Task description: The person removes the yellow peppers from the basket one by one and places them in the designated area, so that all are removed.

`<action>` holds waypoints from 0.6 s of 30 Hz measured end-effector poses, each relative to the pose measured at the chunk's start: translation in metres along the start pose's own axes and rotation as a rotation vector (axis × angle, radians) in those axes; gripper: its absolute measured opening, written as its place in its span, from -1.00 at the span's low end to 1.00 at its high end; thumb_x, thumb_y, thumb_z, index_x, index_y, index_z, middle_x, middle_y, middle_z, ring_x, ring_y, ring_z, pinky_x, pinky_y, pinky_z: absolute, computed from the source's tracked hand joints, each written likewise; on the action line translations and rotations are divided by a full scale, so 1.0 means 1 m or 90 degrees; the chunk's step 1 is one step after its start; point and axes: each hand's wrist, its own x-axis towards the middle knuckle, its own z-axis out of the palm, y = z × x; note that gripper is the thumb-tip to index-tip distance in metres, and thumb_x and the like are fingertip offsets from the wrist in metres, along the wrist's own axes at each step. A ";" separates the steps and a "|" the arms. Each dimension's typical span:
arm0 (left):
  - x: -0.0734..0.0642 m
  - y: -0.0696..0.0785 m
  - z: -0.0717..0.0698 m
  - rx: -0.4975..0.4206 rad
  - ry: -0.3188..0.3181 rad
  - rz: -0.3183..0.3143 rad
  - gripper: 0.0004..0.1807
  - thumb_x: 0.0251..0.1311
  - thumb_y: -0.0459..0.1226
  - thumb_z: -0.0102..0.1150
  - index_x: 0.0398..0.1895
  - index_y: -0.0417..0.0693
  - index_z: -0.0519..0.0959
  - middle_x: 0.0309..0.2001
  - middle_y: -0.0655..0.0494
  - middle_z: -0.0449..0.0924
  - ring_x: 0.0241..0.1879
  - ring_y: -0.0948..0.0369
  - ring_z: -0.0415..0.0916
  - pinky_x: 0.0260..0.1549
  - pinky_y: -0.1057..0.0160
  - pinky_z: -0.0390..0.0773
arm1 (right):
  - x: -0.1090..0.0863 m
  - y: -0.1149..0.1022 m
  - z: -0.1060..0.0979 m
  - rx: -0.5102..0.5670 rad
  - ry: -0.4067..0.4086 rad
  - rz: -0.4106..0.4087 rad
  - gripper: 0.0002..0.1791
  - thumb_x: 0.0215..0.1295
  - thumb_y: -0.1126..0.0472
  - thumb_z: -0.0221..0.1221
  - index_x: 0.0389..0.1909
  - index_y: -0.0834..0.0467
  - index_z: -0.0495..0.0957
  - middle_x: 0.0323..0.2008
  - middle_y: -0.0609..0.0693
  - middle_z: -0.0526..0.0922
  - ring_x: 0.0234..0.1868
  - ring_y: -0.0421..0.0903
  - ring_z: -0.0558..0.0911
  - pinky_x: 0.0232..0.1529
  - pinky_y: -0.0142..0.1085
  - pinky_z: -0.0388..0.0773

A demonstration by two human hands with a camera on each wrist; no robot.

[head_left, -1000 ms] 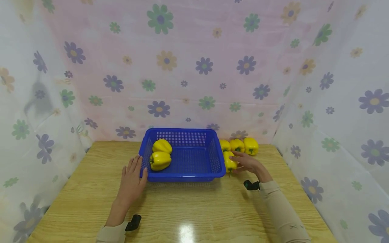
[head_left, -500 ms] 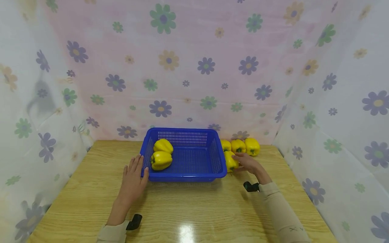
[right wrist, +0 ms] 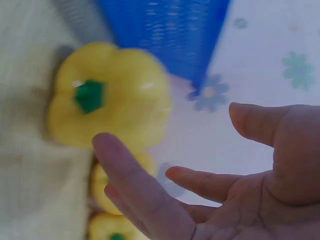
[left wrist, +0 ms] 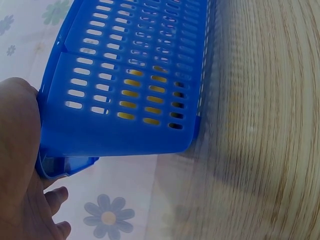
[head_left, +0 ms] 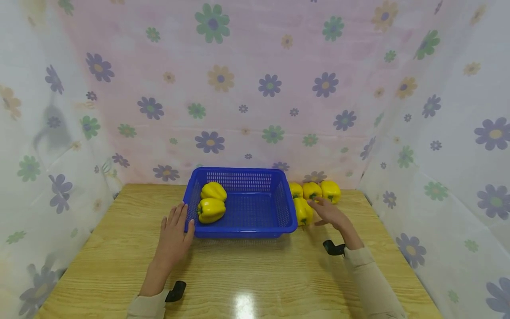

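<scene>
My left hand lies with straight fingers on the left rim of a blue plastic basket. The left wrist view has the basket's slotted wall up close, with yellow showing through the holes. Two yellow bell peppers are inside, at the basket's left end. Outside its right wall sits another yellow bell pepper, its green stem toward me. Just right of that pepper is my right hand, holding nothing. In the right wrist view its fingers are spread, one fingertip overlapping the lower edge of the pepper.
Behind the nearest outside pepper, three more yellow bell peppers form a row by the back wall, the rightmost pepper farthest from the basket. Everything stands on a wood-grain table. Flower-patterned cloth encloses the back and both sides.
My right hand has come off the nearest outside pepper and drawn slightly right, its fingers opening. The left hand, basket and peppers look unmoved.
</scene>
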 end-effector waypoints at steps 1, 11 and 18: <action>0.000 0.000 0.000 0.003 -0.001 0.000 -0.34 0.60 -0.13 -0.19 0.57 -0.36 0.08 0.57 -0.32 0.02 0.56 -0.30 -0.10 0.42 -0.45 -0.14 | -0.005 -0.004 0.000 -0.007 0.007 -0.007 -0.16 0.65 -0.07 -0.14 0.58 0.44 -0.20 0.54 0.52 -0.14 0.49 0.50 0.08 0.05 0.14 0.64; 0.000 0.001 0.000 0.015 0.002 0.006 -0.35 0.58 -0.16 -0.15 0.57 -0.36 0.10 0.57 -0.33 0.04 0.56 -0.31 -0.09 0.41 -0.46 -0.13 | -0.060 -0.061 0.026 -0.115 0.001 -0.125 -0.16 0.58 -0.13 -0.01 0.60 0.31 -0.03 0.55 0.38 0.06 0.44 0.42 0.29 0.08 0.07 0.65; 0.000 0.003 -0.003 0.052 0.002 0.010 -0.35 0.57 -0.15 -0.14 0.56 -0.35 0.12 0.56 -0.31 0.07 0.56 -0.29 -0.07 0.42 -0.45 -0.13 | -0.083 -0.100 0.056 -0.205 -0.014 -0.199 -0.23 0.56 -0.15 0.02 0.58 0.19 0.12 0.54 0.25 0.19 0.44 0.35 0.33 0.34 0.24 0.36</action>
